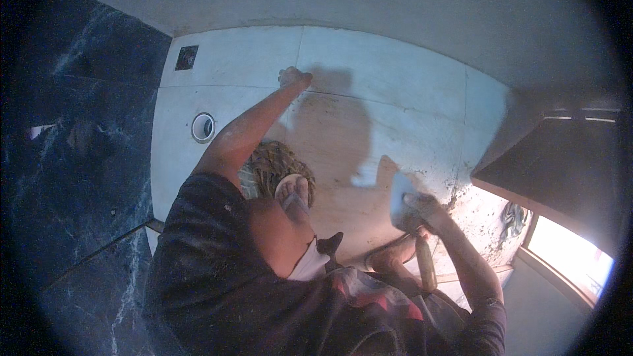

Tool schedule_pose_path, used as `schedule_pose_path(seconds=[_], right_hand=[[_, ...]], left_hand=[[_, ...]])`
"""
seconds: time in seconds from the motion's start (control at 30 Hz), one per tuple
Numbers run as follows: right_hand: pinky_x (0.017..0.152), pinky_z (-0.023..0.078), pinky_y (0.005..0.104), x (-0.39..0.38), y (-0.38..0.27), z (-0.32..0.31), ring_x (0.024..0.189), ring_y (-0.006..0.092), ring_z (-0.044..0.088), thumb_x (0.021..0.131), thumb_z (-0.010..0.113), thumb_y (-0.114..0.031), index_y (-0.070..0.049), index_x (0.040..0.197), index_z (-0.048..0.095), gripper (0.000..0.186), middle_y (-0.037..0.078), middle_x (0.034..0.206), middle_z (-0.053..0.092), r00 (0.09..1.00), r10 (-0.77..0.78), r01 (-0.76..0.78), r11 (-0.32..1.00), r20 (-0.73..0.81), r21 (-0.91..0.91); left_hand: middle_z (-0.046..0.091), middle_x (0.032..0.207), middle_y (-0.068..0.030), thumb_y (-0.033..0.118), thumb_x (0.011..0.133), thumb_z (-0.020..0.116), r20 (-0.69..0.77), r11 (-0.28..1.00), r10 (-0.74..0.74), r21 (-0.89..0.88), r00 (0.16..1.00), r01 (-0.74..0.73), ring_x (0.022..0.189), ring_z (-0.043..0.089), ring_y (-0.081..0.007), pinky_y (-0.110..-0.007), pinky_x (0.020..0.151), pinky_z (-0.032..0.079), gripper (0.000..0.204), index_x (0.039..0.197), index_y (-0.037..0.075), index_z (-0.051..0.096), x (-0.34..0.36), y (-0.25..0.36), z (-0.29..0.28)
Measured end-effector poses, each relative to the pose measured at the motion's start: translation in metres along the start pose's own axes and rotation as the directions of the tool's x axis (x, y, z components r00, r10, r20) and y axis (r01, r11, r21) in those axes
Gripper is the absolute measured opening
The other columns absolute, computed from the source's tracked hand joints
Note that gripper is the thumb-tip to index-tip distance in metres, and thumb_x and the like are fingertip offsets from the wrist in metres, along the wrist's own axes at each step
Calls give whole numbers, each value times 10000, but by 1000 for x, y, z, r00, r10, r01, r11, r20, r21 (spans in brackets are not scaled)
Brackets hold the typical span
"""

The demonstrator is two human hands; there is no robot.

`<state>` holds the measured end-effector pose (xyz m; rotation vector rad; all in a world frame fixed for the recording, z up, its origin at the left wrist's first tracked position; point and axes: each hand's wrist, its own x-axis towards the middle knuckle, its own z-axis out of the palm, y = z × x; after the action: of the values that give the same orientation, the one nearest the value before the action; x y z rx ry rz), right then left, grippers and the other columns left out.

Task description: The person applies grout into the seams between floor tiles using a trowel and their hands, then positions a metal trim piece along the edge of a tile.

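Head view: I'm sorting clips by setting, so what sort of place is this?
Probably an unfinished bathroom: the pale floor tiles have an uncovered round pipe opening and a dark square opening, perhaps a drain, beside dark marbled tiles.

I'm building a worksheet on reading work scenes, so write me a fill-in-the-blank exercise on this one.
1. The flat pale piece is in the person's ____ hand.
2. The dark opening in the pale floor is ____ in outline.
3. The white-rimmed opening is ____ in outline.
4. The dark veined tiles lie to the ____ of the pale floor.
Missing words: right; square; round; left.
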<state>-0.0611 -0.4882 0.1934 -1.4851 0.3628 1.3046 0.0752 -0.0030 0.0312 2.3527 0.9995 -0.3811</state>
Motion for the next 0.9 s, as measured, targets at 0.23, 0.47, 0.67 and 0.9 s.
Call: schedule_pose_path(seconds=[0.23,0.47,0.67,0.9], right_hand=[[719,512,344,-23,16,37,808,211,600,875,608,-235,-27,1112,572,317,84,947,616,931,244,-305,928,272,213],[789,503,348,-6,-2,42,837,222,600,891,596,-252,-12,1131,551,342,91,953,601,924,20,156,893,382,-423],[711,526,347,48,-51,47,747,237,620,907,550,-314,21,1074,569,375,127,926,637,991,100,-114,980,89,161],[754,500,310,162,-130,156,802,175,591,947,502,-290,24,1068,550,340,80,907,595,930,-317,298,947,186,124]], left_hand=[[450,1293,-218,328,785,616,100,972,-74,-218,992,94,1173,455,-345,-423,968,417,507,1171,0,579,2,9,-5],[557,1142,-231,326,790,589,72,956,222,183,972,-231,1072,560,-350,-430,901,471,492,1146,-14,587,77,-69,27],[651,902,-190,177,846,515,337,787,474,251,813,-563,902,647,-321,-442,772,516,268,1008,-1,634,17,-20,-5],[634,842,-107,228,923,460,168,838,436,-433,884,-331,766,645,-223,-403,640,536,268,921,17,625,-53,-65,-36]])
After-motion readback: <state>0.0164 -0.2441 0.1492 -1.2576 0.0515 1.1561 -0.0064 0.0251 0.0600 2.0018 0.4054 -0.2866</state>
